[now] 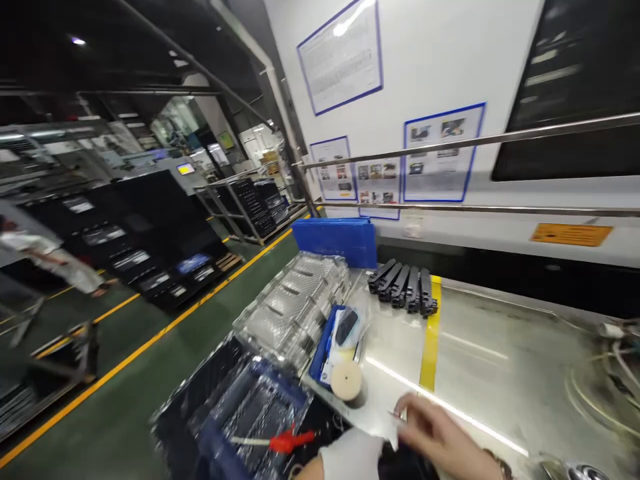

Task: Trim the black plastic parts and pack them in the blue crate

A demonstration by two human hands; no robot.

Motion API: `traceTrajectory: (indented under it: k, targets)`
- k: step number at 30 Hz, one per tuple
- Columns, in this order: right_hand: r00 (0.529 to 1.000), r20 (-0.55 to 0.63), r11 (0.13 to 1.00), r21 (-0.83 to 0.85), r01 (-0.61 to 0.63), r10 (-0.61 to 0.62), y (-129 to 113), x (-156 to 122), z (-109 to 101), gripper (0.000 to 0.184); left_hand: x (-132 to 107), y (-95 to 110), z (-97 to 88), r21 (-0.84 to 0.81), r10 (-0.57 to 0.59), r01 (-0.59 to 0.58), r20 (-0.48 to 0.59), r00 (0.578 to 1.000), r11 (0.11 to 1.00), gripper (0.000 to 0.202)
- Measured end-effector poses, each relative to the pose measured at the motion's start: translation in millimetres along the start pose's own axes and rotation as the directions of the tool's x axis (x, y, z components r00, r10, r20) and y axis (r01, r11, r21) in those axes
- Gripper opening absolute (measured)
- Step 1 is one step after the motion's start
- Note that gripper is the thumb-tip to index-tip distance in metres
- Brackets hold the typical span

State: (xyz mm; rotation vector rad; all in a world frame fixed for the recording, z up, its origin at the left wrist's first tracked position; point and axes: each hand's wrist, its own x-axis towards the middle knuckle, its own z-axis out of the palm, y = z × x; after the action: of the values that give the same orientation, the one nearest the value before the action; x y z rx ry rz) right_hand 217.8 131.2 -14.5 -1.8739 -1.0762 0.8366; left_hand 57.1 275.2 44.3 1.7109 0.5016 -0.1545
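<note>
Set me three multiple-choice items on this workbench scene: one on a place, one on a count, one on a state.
1. Where is the round cream disc?
A. Inside the clear plastic tray
B. On the steel bench, beside the blue tray
C. On the green floor

2. How many black plastic bars lie beside the yellow tape?
A. Three
B. Five
C. Eight

3. What covers the hand nearest the red-handled tool?
A. Nothing
B. A blue glove
C. A white glove

1: B, the disc rests on the bench at the tray's end.
2: B, five bars lie side by side.
3: C, white fabric covers that hand.
</note>
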Motion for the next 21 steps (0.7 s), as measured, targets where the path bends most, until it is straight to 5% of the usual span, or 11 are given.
traceTrajectory:
  k: [3, 6, 11, 16, 21]
  targets:
    - [0.985, -0.019, 0.972, -0.162, -0.170, 0.169, 34, 33, 15, 0.035, -45, -2, -36.7, -0.195, -0.060, 0.039, -0.105, 0.993, 0.980, 0.054]
    - [0.942, 0.025, 0.867, -0.399, -0.298, 0.336, 83, 52, 50, 0.015, -81, 5, -62.6, -0.388, -0.148, 0.048, -0.232, 0.961, 0.920, 0.038]
    - [0.928, -0.010, 0.751, -0.585, -0.307, 0.372, 136, 52, 99, 0.014, -114, 15, -73.8, -0.382, -0.092, -0.074, -0.399, 0.912, 0.921, 0.046]
    - [0.892, -0.067, 0.745, -0.524, -0.413, 0.447, 151, 60, 100, 0.009, -126, 10, -65.8, -0.315, -0.102, -0.067, -0.489, 0.866, 0.947, 0.045]
    - [0.862, -0.188, 0.792, -0.341, -0.506, 0.470, 134, 44, 86, 0.031, -120, 8, -59.3, -0.292, -0.082, -0.083, -0.509, 0.857, 0.953, 0.043]
